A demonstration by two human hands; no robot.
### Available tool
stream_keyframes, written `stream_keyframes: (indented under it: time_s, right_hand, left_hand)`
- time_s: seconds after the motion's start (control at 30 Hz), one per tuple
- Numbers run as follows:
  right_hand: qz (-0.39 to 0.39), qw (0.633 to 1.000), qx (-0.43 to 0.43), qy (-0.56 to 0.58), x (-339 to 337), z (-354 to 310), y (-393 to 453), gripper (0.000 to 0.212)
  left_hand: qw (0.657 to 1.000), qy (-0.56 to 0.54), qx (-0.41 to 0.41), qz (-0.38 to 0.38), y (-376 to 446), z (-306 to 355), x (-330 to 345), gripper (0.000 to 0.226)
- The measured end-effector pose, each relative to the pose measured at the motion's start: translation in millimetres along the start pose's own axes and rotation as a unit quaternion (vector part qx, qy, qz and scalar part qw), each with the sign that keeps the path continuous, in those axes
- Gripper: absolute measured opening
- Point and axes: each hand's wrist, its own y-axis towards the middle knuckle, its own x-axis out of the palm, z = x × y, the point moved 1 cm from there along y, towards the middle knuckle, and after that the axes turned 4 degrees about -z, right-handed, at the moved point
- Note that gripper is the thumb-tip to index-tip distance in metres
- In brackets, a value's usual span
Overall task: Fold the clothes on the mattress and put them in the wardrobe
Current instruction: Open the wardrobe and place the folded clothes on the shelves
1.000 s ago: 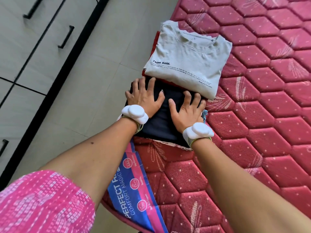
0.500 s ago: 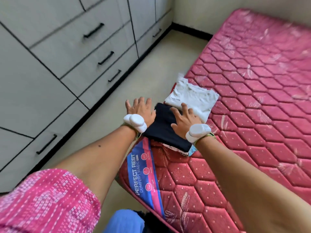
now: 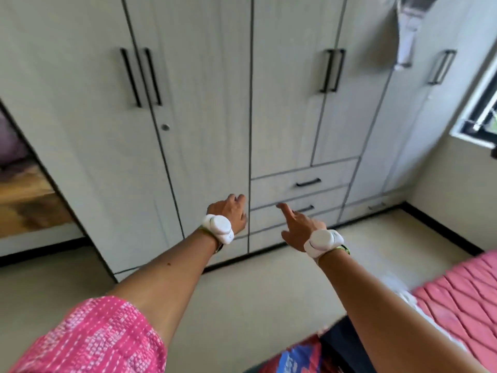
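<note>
Both hands reach out over the floor [image 3: 269, 286] toward the wardrobe [image 3: 204, 109], apart from each other and holding nothing. The left hand [image 3: 231, 211] has loosely curled fingers near the seam between 2 door panels; the right hand [image 3: 297, 224] is spread with its index finger extended toward the lower of the 2 drawers [image 3: 293, 214]. My reading is that the wardrobe must be opened first, so the hands go empty. All the doors and drawers in view are closed.

The clothes stay on the mattress [image 3: 462, 286] at the near right: a dark folded garment [image 3: 341, 343] shows under the right forearm, mostly cut off, and a white blur [image 3: 398, 288] beside it is likely another folded piece. Motion blur smears everything. Something pale hangs at the wardrobe's top right; I cannot identify it.
</note>
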Motion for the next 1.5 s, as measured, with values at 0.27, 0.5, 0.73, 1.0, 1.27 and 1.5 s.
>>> stream_keyframes:
  time_s: [0.27, 0.5, 0.73, 1.0, 1.27, 1.5]
  right_hand:
    - [0.124, 0.964, -0.142, 0.187, -62.0, -157.9, 125.4, 0.040]
    - [0.103, 0.871, -0.146, 0.458, -100.5, -240.7, 231.8, 0.023]
    - [0.086, 0.835, -0.116, 0.531, -141.2, -322.1, 364.9, 0.017]
    - [0.204, 0.835, -0.110, 0.499, -168.7, -354.6, 453.2, 0.041]
    - [0.263, 0.789, -0.202, 0.517, -140.1, -373.7, 488.0, 0.024]
    - [0.253, 0.796, -0.210, 0.508, -143.6, -360.5, 459.2, 0.020]
  left_hand:
    - [0.958, -0.251, -0.127, 0.056, 51.3, -149.3, -63.6, 0.030]
    - [0.850, -0.462, -0.174, 0.187, 132.1, -250.5, -113.9, 0.010]
    - [0.926, -0.202, -0.192, 0.255, 226.8, -353.4, -150.1, 0.051]
    - [0.932, 0.151, -0.092, 0.317, 304.8, -401.8, -121.5, 0.094]
    - [0.891, 0.178, 0.008, 0.419, 322.0, -423.9, -102.5, 0.066]
    - [0.921, 0.164, 0.032, 0.351, 307.8, -427.2, -111.4, 0.071]
